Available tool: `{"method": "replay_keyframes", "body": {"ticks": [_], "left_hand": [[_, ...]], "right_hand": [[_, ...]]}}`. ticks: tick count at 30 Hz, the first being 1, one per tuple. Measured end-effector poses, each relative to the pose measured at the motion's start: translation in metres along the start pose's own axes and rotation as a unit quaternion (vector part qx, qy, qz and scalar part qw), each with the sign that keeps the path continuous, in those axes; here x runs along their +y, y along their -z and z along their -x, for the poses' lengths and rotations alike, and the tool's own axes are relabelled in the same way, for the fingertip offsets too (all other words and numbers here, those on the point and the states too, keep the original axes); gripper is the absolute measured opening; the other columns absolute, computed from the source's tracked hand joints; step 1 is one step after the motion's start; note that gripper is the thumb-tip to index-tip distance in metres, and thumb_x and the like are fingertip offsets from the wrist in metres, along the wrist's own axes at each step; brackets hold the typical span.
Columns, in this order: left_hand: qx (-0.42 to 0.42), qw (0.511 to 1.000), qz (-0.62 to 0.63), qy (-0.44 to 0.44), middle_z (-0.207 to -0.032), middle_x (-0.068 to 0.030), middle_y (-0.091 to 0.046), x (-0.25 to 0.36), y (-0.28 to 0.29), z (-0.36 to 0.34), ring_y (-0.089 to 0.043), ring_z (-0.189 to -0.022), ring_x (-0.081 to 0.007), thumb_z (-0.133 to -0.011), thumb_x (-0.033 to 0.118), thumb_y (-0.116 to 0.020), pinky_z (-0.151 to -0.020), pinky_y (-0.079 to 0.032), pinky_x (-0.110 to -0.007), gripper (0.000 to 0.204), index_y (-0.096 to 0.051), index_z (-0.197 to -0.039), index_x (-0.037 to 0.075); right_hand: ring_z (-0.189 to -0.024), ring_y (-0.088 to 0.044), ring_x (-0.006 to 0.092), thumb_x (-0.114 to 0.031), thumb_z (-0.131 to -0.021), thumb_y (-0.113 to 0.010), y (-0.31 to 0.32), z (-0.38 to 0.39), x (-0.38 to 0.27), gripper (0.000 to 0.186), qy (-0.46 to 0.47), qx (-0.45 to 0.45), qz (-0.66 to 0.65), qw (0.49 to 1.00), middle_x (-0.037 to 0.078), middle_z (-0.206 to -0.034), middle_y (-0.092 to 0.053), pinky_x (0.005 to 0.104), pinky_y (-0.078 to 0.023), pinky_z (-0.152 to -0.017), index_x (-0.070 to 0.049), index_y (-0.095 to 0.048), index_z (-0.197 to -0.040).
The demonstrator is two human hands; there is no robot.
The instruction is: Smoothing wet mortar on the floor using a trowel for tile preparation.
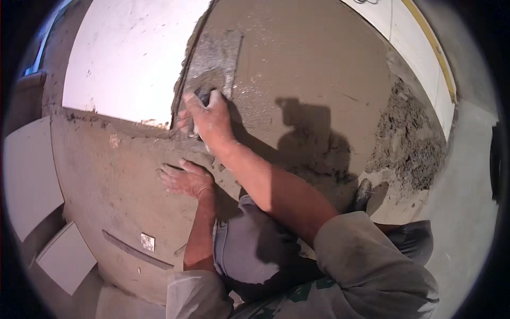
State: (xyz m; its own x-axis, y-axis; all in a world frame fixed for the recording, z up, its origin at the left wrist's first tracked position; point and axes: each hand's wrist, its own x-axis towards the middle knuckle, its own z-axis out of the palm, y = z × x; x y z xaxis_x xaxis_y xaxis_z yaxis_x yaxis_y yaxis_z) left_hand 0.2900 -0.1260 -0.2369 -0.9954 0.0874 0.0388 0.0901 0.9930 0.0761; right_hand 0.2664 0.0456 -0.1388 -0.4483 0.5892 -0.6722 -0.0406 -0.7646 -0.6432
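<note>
The white slab (133, 58) is washed out by glare, a dark shadow (313, 133) is cast across the wet mortar (313, 58), glints are scattered there, and straight edges (worst near the blackened rim) are bowed.

My loose grey-beige right sleeve (377, 260) at four o'clock and left sleeve (196, 295) at seven end near the elbows; dark green patches (302, 292) mark my shirt (313, 305) toward five, my grey trousers (234, 250) at six

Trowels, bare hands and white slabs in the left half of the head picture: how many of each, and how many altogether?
Trowel: 1
Bare hands: 2 (left hand, right hand)
White slabs: 3 (upper slab, leftmost slab, small slab)
Total: 6
</note>
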Motion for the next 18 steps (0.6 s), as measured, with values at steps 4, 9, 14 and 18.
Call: {"method": "replay_keyframes", "body": {"ticks": [4,9,14,18], "left_hand": [[0.013,1.000,-0.004,-0.024,-0.145,-0.0243,-0.022,-0.001,-0.006,0.002,-0.017,-0.136,-0.0393,-0.095,0.048,-0.028,-0.106,-0.011,-0.060,0.066,-0.023,-0.141,0.001],[0.004,1.000,0.000,0.008,-0.146,-0.0220,-0.022,0.006,0.000,0.005,-0.018,-0.136,-0.0385,-0.095,0.051,-0.025,-0.107,-0.013,-0.059,0.067,-0.023,-0.141,0.001],[0.007,0.999,-0.023,0.022,-0.147,-0.0193,-0.022,0.002,0.003,0.000,-0.019,-0.137,-0.0353,-0.094,0.054,-0.022,-0.106,-0.014,-0.059,0.069,-0.024,-0.142,0.004],[0.007,0.999,-0.028,0.025,-0.147,-0.0184,-0.023,0.005,0.001,-0.001,-0.020,-0.137,-0.0350,-0.094,0.054,-0.023,-0.107,-0.016,-0.056,0.068,-0.026,-0.142,0.006]], "right_hand": [[-0.050,-0.058,0.0205,-0.033,-0.082,-0.060,0.003,-0.023,0.005,0.028,-0.129,-0.114,-0.204,0.964,0.009,-0.066,-0.059,0.0307,-0.046,-0.041,-0.005,-0.055,-0.084],[-0.037,-0.044,0.0144,-0.026,-0.080,-0.059,0.013,-0.017,0.001,0.025,-0.057,0.006,-0.077,0.995,0.003,-0.052,-0.049,0.0295,-0.037,-0.035,-0.005,-0.053,-0.069],[-0.037,-0.044,0.0136,-0.026,-0.081,-0.063,0.081,0.025,-0.007,0.023,-0.062,0.097,-0.085,0.990,0.002,-0.053,-0.048,0.0290,-0.035,-0.032,-0.006,-0.054,-0.073],[-0.045,-0.047,0.0117,-0.028,-0.080,-0.066,0.150,0.071,-0.028,0.022,-0.077,0.150,-0.078,0.983,0.001,-0.060,-0.050,0.0299,-0.038,-0.037,-0.008,-0.056,-0.081]]}}
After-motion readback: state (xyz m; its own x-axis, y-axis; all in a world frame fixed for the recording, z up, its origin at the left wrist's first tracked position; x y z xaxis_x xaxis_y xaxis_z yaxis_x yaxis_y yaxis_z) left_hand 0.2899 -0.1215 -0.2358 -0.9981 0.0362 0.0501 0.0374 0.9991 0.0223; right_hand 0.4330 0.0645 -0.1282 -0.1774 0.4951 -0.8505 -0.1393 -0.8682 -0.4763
